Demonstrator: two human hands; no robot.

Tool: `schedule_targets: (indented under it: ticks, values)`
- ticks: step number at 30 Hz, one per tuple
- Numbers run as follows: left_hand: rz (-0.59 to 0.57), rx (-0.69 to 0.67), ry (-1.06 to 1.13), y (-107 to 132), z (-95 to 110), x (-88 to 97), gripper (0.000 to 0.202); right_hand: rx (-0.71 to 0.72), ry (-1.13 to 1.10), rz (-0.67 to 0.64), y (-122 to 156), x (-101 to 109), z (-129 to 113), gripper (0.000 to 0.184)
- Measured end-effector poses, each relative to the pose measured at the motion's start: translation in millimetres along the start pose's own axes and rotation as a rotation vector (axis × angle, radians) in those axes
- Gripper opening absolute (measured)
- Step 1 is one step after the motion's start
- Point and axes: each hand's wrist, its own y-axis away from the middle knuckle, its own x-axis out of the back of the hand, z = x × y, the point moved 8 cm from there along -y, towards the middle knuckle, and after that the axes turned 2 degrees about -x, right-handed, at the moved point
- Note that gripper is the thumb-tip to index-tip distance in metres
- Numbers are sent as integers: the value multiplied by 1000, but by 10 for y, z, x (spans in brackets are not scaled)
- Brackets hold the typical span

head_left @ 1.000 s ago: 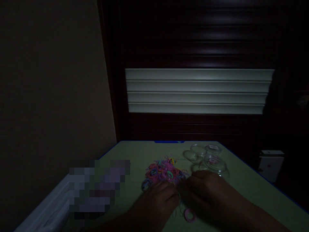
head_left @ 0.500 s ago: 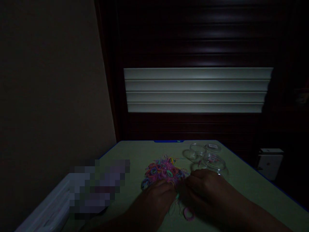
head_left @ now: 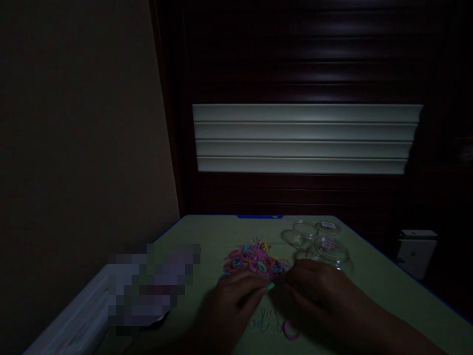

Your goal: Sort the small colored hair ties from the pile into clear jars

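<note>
1. Fingertips first: the left hand [head_left: 236, 301] and right hand [head_left: 318, 291] meet low over the table, and a small teal band [head_left: 271, 286] sits right where they touch. The left looks like it's pinching the band between thumb and finger. The right's fingers are curled in close to the same spot, but it's too dark to say whether they actually grip it.
2. Just nearer the person, under the hands, a few loose bands [head_left: 260, 323] and a pink band [head_left: 291, 330] lie apart from the rest on the green table [head_left: 207, 236].
3. Just beyond the knuckles is the big mixed pile of bands [head_left: 254, 260], pink, orange, teal and more, all heaped together.
4. To the right of the pile are clear round tubs [head_left: 328, 249], with something pinkish inside the nearest one.
5. My read on progress: early days. Only a handful are pulled out, and nearly everything is in the heap.
</note>
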Motion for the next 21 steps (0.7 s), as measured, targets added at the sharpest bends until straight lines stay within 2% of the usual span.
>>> schedule_targets:
  ticks: [2,5,8,10,15,21]
  values:
    - [67,176,91,7,-108,47,16,-32,-95,21,3,11,7,16]
    - [113,397,241,58,-255,23,16,-68,-237,60,6,-7,46,14]
    - [114,495,337,88,-321,-32,16,-93,-340,77,3,-51,93,16]
    - [102,486,377,83,-311,-56,15,-88,-372,74,-4,-73,100,17]
    - [70,355,454,81,-220,-102,11,-80,-429,95,-16,-66,104,16]
    - [65,271,391,116,-220,-142,11,-51,-486,91,-8,-99,76,16]
